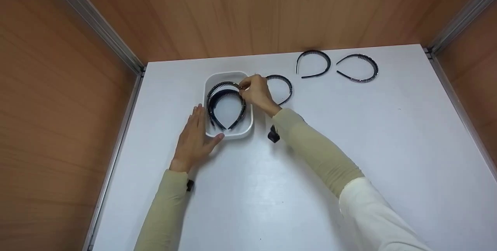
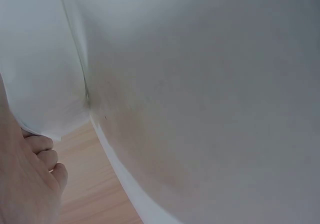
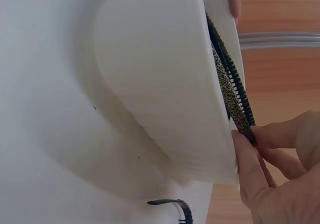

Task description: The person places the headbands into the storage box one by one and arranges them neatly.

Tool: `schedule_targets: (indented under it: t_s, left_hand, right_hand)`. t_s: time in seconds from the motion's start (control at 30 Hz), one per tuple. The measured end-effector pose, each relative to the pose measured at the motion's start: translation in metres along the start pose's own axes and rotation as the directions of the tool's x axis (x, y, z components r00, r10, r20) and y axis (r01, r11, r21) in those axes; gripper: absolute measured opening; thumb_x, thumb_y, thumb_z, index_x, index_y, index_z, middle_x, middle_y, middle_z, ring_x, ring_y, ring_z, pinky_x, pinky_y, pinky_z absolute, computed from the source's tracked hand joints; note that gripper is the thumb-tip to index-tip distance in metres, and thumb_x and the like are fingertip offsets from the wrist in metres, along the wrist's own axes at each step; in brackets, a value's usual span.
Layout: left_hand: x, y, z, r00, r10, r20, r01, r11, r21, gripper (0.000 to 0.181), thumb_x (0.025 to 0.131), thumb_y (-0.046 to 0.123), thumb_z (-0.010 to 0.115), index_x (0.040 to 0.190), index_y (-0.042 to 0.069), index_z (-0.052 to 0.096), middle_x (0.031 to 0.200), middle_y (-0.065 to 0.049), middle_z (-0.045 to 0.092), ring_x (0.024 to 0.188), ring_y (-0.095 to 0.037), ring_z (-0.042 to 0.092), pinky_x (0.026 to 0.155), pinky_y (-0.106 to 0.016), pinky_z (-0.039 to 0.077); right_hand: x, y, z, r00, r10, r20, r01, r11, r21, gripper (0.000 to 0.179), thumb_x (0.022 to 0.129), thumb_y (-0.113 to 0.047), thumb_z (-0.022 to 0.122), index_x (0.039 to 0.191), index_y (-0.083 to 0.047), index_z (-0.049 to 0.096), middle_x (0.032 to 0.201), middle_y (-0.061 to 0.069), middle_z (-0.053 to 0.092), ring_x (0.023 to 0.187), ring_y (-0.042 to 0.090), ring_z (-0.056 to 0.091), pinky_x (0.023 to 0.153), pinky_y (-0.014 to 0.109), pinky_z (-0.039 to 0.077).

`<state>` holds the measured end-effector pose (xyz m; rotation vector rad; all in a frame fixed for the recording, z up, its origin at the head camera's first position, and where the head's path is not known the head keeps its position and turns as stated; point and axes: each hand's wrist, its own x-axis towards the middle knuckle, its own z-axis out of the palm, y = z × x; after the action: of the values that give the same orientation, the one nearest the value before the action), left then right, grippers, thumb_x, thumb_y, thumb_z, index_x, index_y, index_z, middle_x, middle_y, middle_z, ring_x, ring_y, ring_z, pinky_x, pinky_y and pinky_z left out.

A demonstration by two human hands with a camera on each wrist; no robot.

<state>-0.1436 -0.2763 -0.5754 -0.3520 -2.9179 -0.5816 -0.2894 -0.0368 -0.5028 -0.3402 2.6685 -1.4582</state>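
Observation:
A white plastic tub (image 1: 232, 136) holds several dark toothed headbands. My right hand (image 1: 257, 91) is at its back right rim, pinching a glittery headband (image 3: 229, 86) between thumb and fingers. This headband's arch rises near the rim, beside a black toothed headband (image 3: 241, 91) in the right wrist view. Lower in the tub lies a wide navy headband (image 1: 222, 94). My left hand (image 1: 193, 142) rests along the tub's left side, fingers straight and thumb at the front corner. Part of the left hand (image 2: 30, 179) shows beside the tub in the left wrist view.
Just right of the tub lies another dark headband (image 1: 289, 84), partly hidden by my right hand. A black headband (image 1: 328, 62) and a glittery one (image 1: 375, 70) lie farther back right on the white table (image 1: 369, 138). Wooden panels (image 1: 271, 14) enclose the back and sides.

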Motion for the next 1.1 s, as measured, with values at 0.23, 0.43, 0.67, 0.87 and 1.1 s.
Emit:
schedule_targets:
  t_s: [0.23,0.43,0.67,0.87,1.1]
  left_hand:
    - [0.0,0.0,-0.001,1.0,0.012,-0.01,-0.012,1.0,-0.001,0.109,0.101,0.064,0.061,0.168,-0.006,0.012,0.176,-0.026,0.015,0.166,-0.037,0.013,0.137,-0.047,0.014]
    - [0.0,-0.001,0.0,1.0,0.004,-0.007,-0.004,1.0,-0.005,0.11,0.101,0.065,0.061,0.169,-0.006,0.011,0.177,-0.026,0.015,0.167,-0.035,0.012,0.137,-0.046,0.014]
    - [0.001,0.001,-0.001,1.0,0.01,-0.012,-0.01,1.0,-0.003,0.111,0.099,0.064,0.064,0.168,-0.007,0.012,0.176,-0.027,0.016,0.166,-0.037,0.013,0.137,-0.046,0.014]
    - [0.001,0.0,0.0,1.0,0.014,-0.007,-0.014,1.0,0.008,0.111,0.1,0.064,0.063,0.168,-0.007,0.012,0.176,-0.027,0.014,0.166,-0.037,0.012,0.136,-0.048,0.015]
    - [0.001,0.0,0.0,1.0,0.015,-0.002,-0.015,1.0,0.012,0.112,0.099,0.064,0.064,0.168,-0.007,0.012,0.176,-0.028,0.014,0.166,-0.039,0.013,0.136,-0.049,0.016]
  right_hand:
    - [0.001,0.0,-0.001,1.0,-0.014,0.002,0.014,1.0,-0.023,0.018,0.09,0.0,0.078,0.107,0.0,0.084,0.101,0.014,0.082,0.099,0.026,0.077,0.089,0.036,0.062]
    - [0.001,0.0,0.0,1.0,-0.018,0.018,0.019,0.999,-0.039,0.018,0.091,-0.002,0.077,0.108,0.0,0.083,0.102,0.013,0.082,0.1,0.025,0.076,0.089,0.035,0.062]
    - [-0.001,-0.002,-0.002,0.999,-0.039,0.014,0.039,0.998,-0.053,0.021,0.091,-0.001,0.075,0.111,0.001,0.083,0.104,0.014,0.082,0.101,0.025,0.076,0.091,0.035,0.062]
    - [-0.002,-0.001,-0.009,0.997,-0.071,0.012,0.071,0.997,-0.029,0.024,0.091,0.0,0.073,0.114,0.002,0.081,0.109,0.018,0.08,0.102,0.026,0.075,0.093,0.037,0.062]
    - [-0.003,0.003,-0.022,0.997,-0.075,-0.006,0.075,0.997,0.004,0.022,0.093,0.0,0.072,0.113,0.002,0.081,0.111,0.02,0.08,0.102,0.028,0.075,0.092,0.038,0.062]
